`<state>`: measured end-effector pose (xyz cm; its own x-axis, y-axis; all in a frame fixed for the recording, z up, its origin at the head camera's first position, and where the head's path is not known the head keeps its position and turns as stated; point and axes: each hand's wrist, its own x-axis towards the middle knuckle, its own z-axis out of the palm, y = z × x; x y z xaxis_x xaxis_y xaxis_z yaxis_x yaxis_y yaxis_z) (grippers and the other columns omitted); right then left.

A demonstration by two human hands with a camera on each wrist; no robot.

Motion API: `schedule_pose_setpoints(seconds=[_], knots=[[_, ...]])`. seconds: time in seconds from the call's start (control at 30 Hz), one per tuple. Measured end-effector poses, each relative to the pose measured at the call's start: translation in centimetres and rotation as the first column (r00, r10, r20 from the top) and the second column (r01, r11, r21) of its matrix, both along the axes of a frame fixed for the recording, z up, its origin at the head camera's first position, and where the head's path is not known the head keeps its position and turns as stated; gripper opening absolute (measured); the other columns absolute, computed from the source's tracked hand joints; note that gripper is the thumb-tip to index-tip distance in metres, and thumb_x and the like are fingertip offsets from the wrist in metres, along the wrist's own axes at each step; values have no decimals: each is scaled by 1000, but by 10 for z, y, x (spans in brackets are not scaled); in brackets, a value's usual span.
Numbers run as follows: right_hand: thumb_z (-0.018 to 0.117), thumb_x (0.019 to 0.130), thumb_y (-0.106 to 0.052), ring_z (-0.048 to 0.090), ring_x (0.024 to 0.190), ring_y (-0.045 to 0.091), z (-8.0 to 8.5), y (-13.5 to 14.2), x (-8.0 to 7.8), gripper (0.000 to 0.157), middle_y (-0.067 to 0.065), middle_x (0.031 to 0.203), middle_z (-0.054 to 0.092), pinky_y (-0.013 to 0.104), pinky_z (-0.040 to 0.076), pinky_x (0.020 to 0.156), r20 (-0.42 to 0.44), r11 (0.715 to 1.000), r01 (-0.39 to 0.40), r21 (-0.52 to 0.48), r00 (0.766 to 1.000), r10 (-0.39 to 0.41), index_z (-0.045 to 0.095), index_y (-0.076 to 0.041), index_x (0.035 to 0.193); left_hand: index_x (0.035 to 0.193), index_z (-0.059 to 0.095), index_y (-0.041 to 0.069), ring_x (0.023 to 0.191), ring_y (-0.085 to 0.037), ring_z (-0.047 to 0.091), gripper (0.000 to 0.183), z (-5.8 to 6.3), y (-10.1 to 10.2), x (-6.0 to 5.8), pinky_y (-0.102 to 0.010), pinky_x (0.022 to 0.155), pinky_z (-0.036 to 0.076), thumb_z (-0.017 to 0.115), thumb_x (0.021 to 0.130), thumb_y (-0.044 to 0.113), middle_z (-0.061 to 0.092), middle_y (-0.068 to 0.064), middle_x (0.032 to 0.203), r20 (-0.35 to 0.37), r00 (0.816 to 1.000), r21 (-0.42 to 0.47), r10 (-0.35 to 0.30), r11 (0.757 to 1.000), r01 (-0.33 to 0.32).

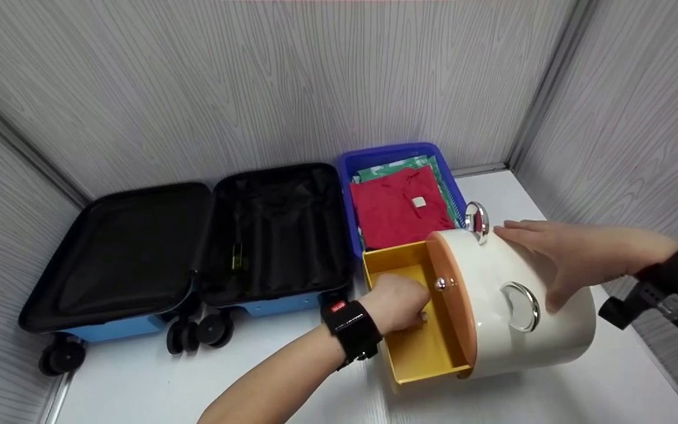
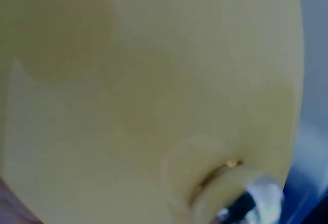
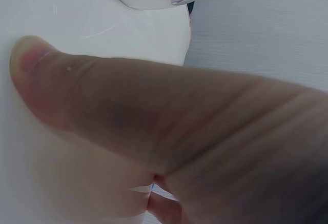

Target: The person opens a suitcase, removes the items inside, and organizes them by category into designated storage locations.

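A glossy cream-white rounded case point(image 1: 530, 347) has an orange end panel point(image 1: 454, 294) with a round silver knob point(image 1: 441, 284). Beside that panel, my left hand point(image 1: 398, 297) reaches down into a yellow open tray point(image 1: 427, 374). Its knuckles face up and its fingertips are hidden; a small pale bit point(image 1: 423, 317) shows at its edge, and I cannot tell whether it is held. My right hand point(image 1: 557, 253) rests on the case with fingers spread; its thumb point(image 3: 102, 85) lies along the white surface. In the left wrist view a blurred yellowish surface point(image 2: 138, 106) fills most of the picture.
An open black-lined suitcase point(image 1: 280, 235) with blue sides and wheels lies to the left. Behind the tray, a blue basket point(image 1: 389, 153) holds a folded red shirt point(image 1: 386, 212) over green cloth point(image 1: 395, 169). Grey patterned panels point(image 1: 268, 76) stand around the white table point(image 1: 256, 365).
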<state>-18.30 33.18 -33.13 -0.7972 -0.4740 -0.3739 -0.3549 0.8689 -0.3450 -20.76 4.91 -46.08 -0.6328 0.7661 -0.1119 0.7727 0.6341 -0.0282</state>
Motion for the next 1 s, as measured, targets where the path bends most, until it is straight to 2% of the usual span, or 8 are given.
schedule_pose_setpoints(seconds=[0.13, 0.27, 0.47, 0.57, 0.7, 0.77, 0.87, 1.0], knots=[[95, 55, -26, 25, 148, 48, 1, 0, 0, 125, 22, 164, 29, 70, 26, 112, -1, 1000, -3, 0, 1000, 3, 30, -14, 162, 68, 60, 19, 64, -15, 62, 33, 1, -2, 0, -37, 49, 48, 77, 88, 40, 63, 5, 68, 24, 1000, 20, 4, 1000, -4], [95, 56, -26, 25, 148, 48, 0, 0, 1, 126, 21, 164, 28, 72, 25, 111, 8, 1000, 13, 8, 1000, -13, 29, -14, 163, 75, 64, 18, 66, -15, 59, 32, 12, -10, -1, -34, 52, 48, 73, 93, 42, 62, 4, 70, 56, 998, 69, -8, 998, 4], [96, 55, -25, 24, 148, 48, 0, -1, 0, 127, 21, 164, 28, 73, 25, 110, 6, 1000, 10, 10, 1000, -11, 29, -14, 163, 108, 78, 17, 90, -16, 65, 27, 40, -40, -3, -29, 75, 55, 68, 99, 40, 71, 2, 100, 56, 998, 262, 23, 964, -37], [96, 55, -24, 25, 148, 49, 0, -1, 0, 127, 22, 164, 28, 73, 26, 110, -1, 1000, 0, 12, 1000, 0, 29, -13, 162, 114, 77, 16, 96, -15, 64, 26, 47, -61, -2, -27, 84, 55, 69, 99, 36, 71, 1, 106, 48, 998, 404, 51, 912, -66], [96, 54, -25, 25, 148, 49, -1, -1, -1, 127, 21, 164, 28, 73, 26, 110, -6, 1000, -10, 12, 1000, 10, 29, -13, 162, 109, 76, 15, 93, -13, 63, 17, 39, -89, 5, -27, 83, 55, 71, 99, 28, 70, 2, 104, 56, 994, 582, 95, 805, -110], [96, 55, -25, 26, 147, 48, -2, -1, -1, 127, 21, 164, 28, 73, 27, 110, -6, 1000, -6, 14, 1000, 6, 29, -13, 162, 107, 75, 16, 90, -12, 63, 14, 29, -101, 10, -28, 81, 54, 71, 98, 26, 70, 3, 102, 90, 988, 635, 124, 757, -153], [96, 55, -25, 26, 148, 48, -2, -1, 0, 127, 20, 164, 28, 73, 27, 110, -5, 1000, 3, 18, 1000, -3, 29, -14, 163, 106, 75, 17, 87, -9, 64, 12, 9, -114, 20, -27, 78, 55, 71, 99, 26, 69, 5, 100, 200, 969, 666, 147, 705, -245], [94, 57, -26, 24, 149, 47, 0, -1, 1, 126, 18, 165, 27, 72, 27, 111, -9, 999, 8, 35, 1000, -8, 28, -15, 163, 114, 75, 16, 90, -10, 66, 21, -19, -123, 34, -29, 79, 56, 71, 99, 30, 69, 4, 105, 362, 919, 647, 160, 667, -371]])
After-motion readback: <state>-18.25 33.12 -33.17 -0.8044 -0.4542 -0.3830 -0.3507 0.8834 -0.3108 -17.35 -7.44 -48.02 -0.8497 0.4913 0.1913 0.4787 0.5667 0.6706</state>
